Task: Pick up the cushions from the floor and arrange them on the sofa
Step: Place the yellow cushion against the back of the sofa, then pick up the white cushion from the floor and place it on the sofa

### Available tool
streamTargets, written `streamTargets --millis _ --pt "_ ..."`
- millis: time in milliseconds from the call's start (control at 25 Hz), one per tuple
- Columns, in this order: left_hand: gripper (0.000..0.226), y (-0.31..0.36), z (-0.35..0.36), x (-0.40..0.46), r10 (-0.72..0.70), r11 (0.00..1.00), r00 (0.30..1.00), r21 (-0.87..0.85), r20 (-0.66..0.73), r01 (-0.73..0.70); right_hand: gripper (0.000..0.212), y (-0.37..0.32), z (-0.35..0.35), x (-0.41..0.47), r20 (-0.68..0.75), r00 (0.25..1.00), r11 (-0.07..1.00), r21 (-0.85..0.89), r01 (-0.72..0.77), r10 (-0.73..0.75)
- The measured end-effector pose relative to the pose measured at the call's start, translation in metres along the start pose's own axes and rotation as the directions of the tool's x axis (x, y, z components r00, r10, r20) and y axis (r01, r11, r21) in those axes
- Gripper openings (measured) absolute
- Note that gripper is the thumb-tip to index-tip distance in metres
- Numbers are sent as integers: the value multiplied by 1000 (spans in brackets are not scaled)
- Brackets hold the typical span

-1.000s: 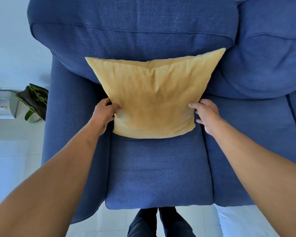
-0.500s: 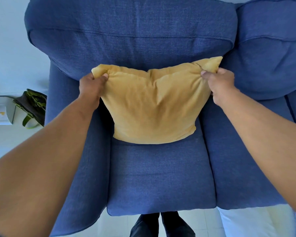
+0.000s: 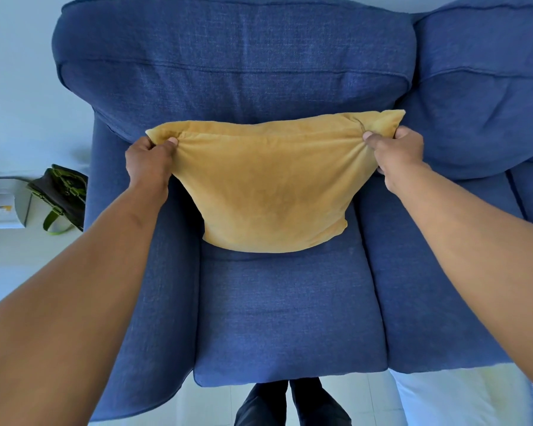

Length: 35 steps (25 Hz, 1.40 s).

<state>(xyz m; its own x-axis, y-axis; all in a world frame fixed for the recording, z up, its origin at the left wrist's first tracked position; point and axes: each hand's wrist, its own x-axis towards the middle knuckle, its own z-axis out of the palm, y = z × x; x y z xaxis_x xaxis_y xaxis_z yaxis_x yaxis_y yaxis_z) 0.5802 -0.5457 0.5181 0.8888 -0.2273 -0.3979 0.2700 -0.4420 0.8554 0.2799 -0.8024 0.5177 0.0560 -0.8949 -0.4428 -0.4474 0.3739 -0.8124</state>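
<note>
Both the left hand (image 3: pixel 148 158) and right hand (image 3: pixel 393 152) pinch the top corners of the mustard-yellow square fabric cushion (image 3: pixel 271 189), propped against the blue woven sofa (image 3: pixel 234 66) backrest; placing seems underway, next likely releasing and straightening it

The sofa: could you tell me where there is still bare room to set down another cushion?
Free: seat front below the yellow cushion, and the seat right of it, under the right arm. Crowded: the backrest strip, where left hand and right hand pinch its corners.
</note>
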Motion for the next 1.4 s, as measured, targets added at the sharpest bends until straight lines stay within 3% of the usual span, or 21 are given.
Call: streamTargets --millis 120,200,320,440,600,800,1000,1400 --pt "3 4 -8 -8 -9 999 997 46 -78 12 31 -2 -8 -6 -3 1000 1000 -7 -15 15" --pt "7 3 -14 -22 41 992 990 124 -134 -24 29 0 -17 -17 -15 1000 1000 -15 11 -11" --pt "18 -3 -20 -66 76 977 989 206 -127 -49 34 8 -34 -45 -37 997 996 -60 59 -62" --pt "26 -12 -19 -117 90 952 995 296 -34 -76 41 19 -49 -81 -21 994 983 -149 103 -107" --pt "33 -19 3 -175 183 855 959 447 216 -264 51 34 -78 -129 65 976 904 -370 216 -207" --pt "47 -21 50 -229 332 664 775 450 538 -597 61 64 -118 -166 122 953 746 -598 292 -276" --pt "66 -20 109 -295 353 431 538 378 766 -820 70 106 -187 -195 36 963 708 -670 222 -268" --pt "72 -87 209 -504 240 230 216 161 947 -960 77 253 -376 -285 -251 965 781 -617 -93 -83"
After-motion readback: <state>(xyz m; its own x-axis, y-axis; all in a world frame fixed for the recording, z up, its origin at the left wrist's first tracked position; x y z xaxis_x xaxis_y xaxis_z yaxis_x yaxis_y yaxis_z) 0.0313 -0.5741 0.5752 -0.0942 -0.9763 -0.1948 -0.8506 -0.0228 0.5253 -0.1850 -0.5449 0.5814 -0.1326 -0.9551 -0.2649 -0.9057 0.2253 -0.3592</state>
